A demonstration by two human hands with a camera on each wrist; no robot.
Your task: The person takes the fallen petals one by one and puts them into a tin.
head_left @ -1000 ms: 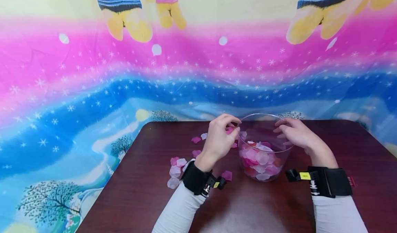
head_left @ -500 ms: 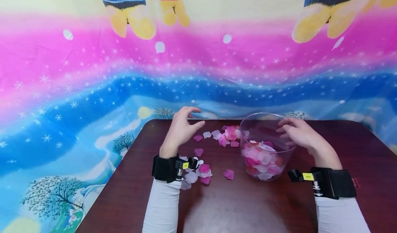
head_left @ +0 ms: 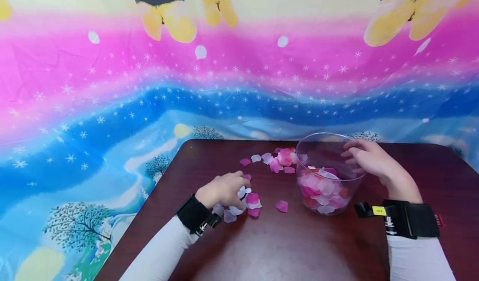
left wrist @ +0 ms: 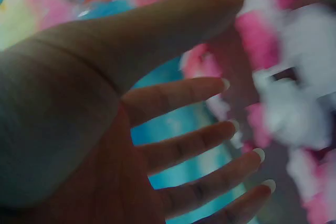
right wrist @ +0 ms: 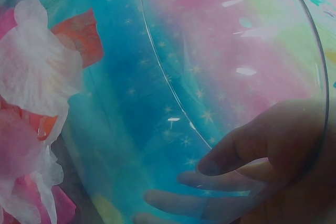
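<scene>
Petals [head_left: 253, 198] on table [head_left: 299, 243], in clear bucket [head_left: 333, 179]; left hand [head_left: 222, 189] spread, unclenched, over loose ones; right hand [head_left: 379, 161] grasping bucket.

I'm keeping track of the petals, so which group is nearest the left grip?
The front group on the table, pink and white, right at the left grip. The back group lies beside the clear container; the third is inside it.

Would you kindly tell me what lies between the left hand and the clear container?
The head view shows pink and white petals beside the left hand, then one magenta petal nearer the container.
</scene>
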